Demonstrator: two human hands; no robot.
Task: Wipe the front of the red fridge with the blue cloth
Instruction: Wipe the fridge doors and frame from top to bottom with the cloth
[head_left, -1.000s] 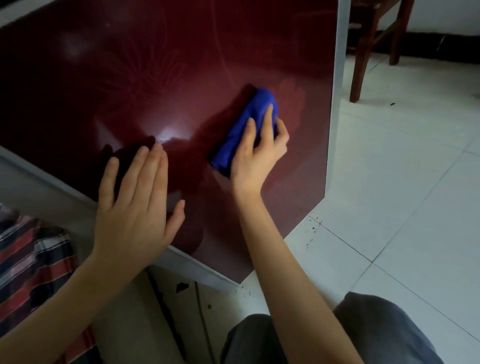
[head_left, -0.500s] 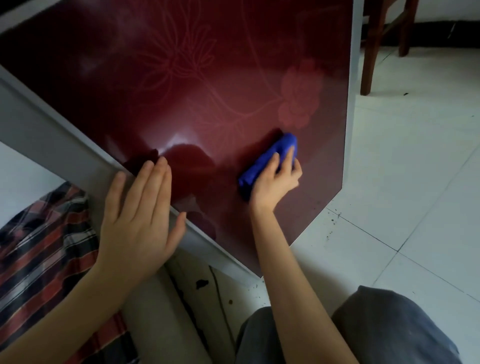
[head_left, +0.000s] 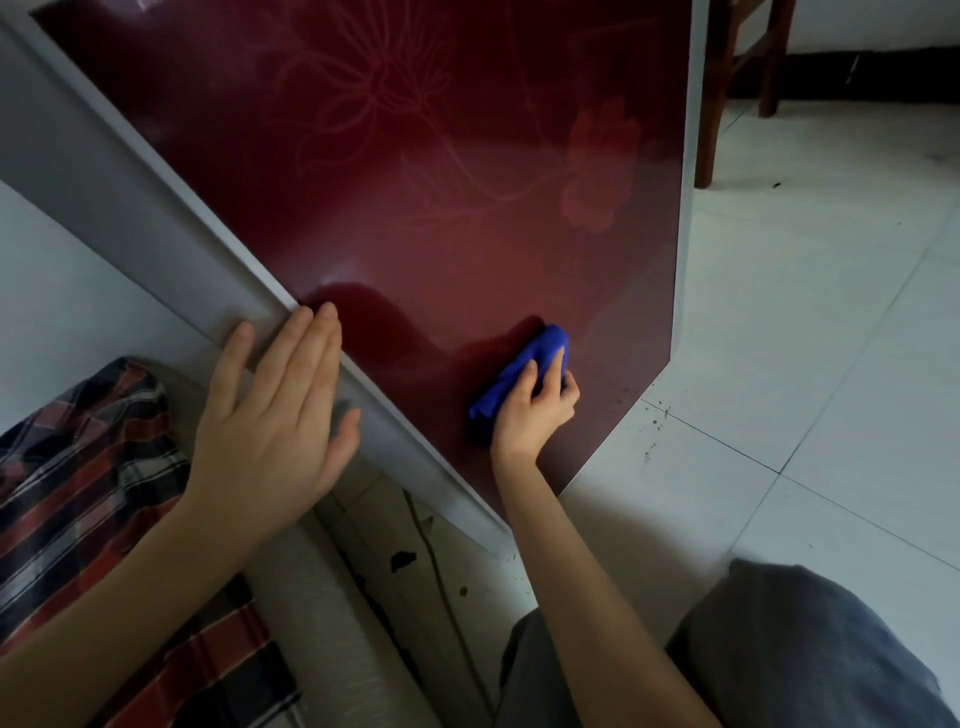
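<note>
The red fridge front (head_left: 441, 197), glossy with a faint flower pattern and a grey edge, fills the upper middle of the head view. My right hand (head_left: 530, 415) grips the bunched blue cloth (head_left: 524, 371) and presses it against the door near its lower corner. My left hand (head_left: 270, 415) lies flat with straight fingers on the grey left edge of the door, fingertips reaching the red panel.
White floor tiles (head_left: 805, 338) spread to the right. Dark wooden chair legs (head_left: 711, 104) stand behind the fridge's right side. A plaid cloth (head_left: 93, 467) lies at the lower left beside a pale roll (head_left: 332, 649). My grey-trousered knee (head_left: 810, 649) is at the bottom right.
My right hand has slid the blue cloth down the door toward its lower corner. The view has shifted, and my left hand now sits on the grey edge instead of the red panel.
</note>
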